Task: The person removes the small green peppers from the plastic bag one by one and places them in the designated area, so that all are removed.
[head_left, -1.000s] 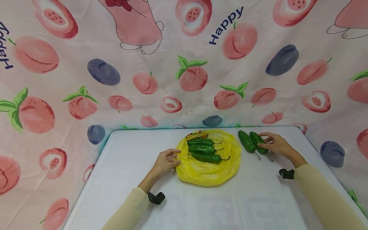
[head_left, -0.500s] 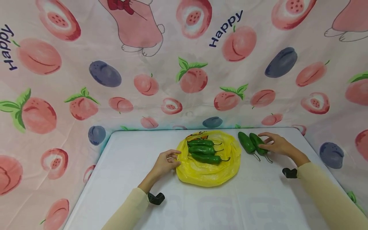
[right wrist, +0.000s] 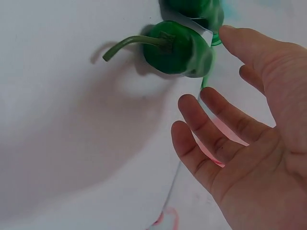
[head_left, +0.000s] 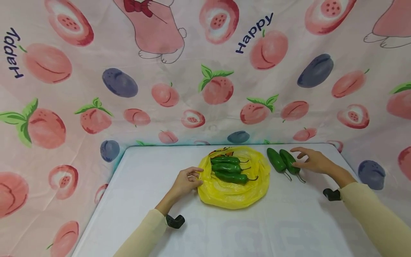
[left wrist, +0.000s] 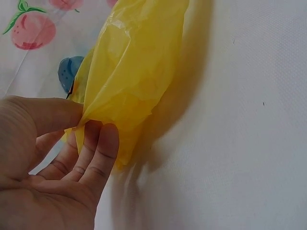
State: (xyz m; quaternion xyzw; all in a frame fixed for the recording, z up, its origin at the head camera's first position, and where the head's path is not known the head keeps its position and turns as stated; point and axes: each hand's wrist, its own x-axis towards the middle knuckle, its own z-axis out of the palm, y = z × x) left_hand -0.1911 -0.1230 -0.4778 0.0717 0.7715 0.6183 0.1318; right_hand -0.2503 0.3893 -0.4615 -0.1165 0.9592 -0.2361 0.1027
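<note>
A crumpled yellow plastic bag (head_left: 232, 200) lies on the table with its rim rolled outward. Three green chili peppers (head_left: 226, 167) rest side by side in it, stems pointing right. At the bag's left edge my left hand (head_left: 184, 182) pinches the thin plastic between thumb and fingers, as the left wrist view shows at the yellow film (left wrist: 139, 62). Two more green peppers lie right of the bag, the left one (head_left: 275, 159) close to the right one (head_left: 287, 157). Beside that nearer pepper (right wrist: 168, 50) my right hand (right wrist: 254, 139) is spread, fingers apart and holding nothing.
The white table (head_left: 154, 160) ends at a back edge against a fruit-printed cloth (head_left: 179, 71). A black wrist camera (head_left: 175, 221) sits on the left wrist, another black camera (head_left: 331, 195) on the right.
My right hand has loosened from the rightmost pepper and moved slightly right, its fingers opening. The left hand stays at the bag's edge. The head view has shifted a little.
</note>
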